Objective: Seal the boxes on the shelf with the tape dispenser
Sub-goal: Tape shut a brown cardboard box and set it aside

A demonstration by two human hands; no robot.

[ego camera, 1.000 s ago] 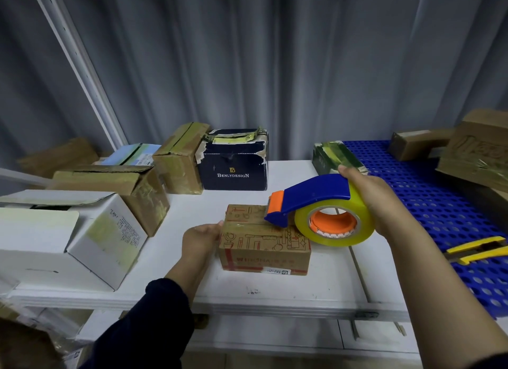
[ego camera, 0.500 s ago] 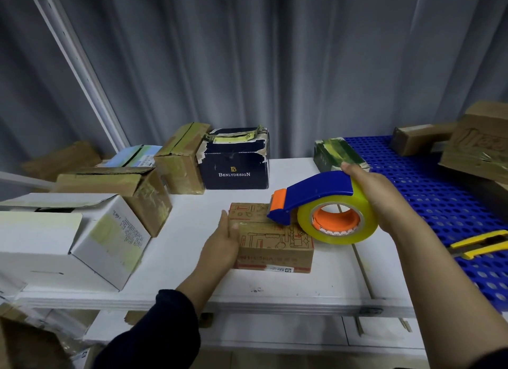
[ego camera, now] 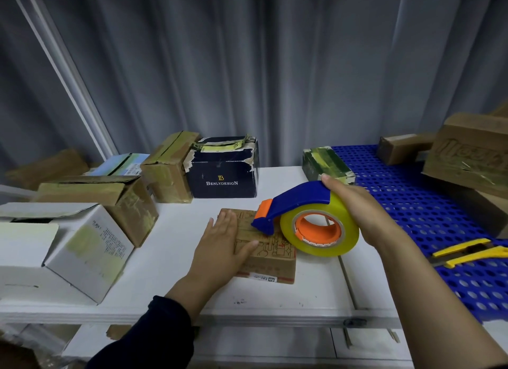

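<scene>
A small brown printed cardboard box lies on the white shelf near its front edge. My left hand presses flat on the box's top left part, fingers straight. My right hand grips a blue and orange tape dispenser loaded with a yellowish tape roll. The dispenser's orange nose rests on the top of the box, just right of my left hand's fingers.
Several other boxes stand along the back and left: a dark navy box, brown cartons, a white open carton, a green box. A blue perforated surface on the right carries brown boxes and a yellow utility knife.
My left hand has moved from the box's left side up onto its top and now presses flat there. The dispenser has come down so that its nose sits on the box top.
</scene>
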